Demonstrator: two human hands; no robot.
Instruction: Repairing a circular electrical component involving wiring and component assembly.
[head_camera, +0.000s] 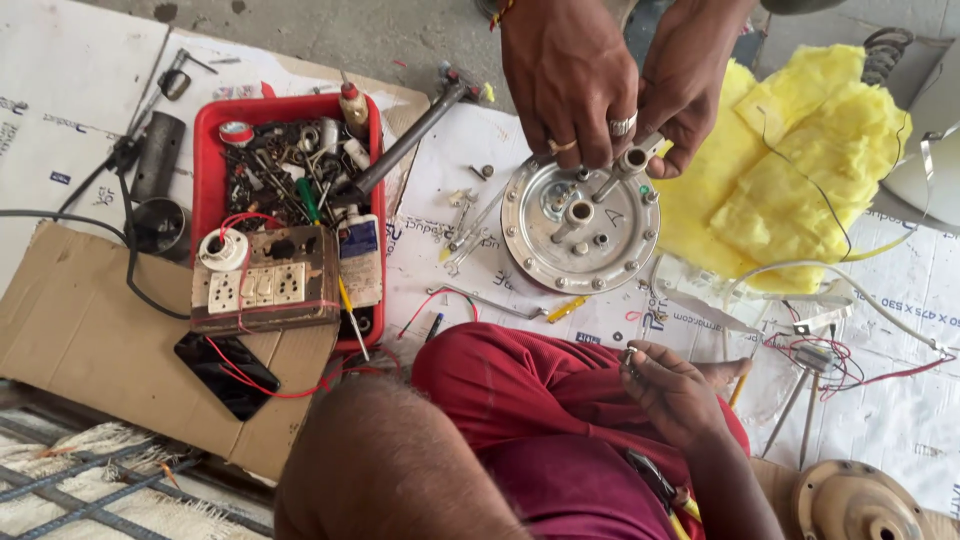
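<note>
My right hand is raised over my red-clothed lap, fingers curled around a small metal part. My left hand does not show; only a bare limb fills the lower left. In front of me a round metal flange plate with bolts around its rim and short tubes lies on printed white sheeting. Another person's two hands, with rings on the fingers, reach in from the top and grip a tube fitting on that plate.
A red tray of screws and small parts stands at left, with a switch-and-socket board on its near end. A black phone lies on cardboard. Yellow insulation wool lies at right, red and white wires lower right, a black pipe tool behind.
</note>
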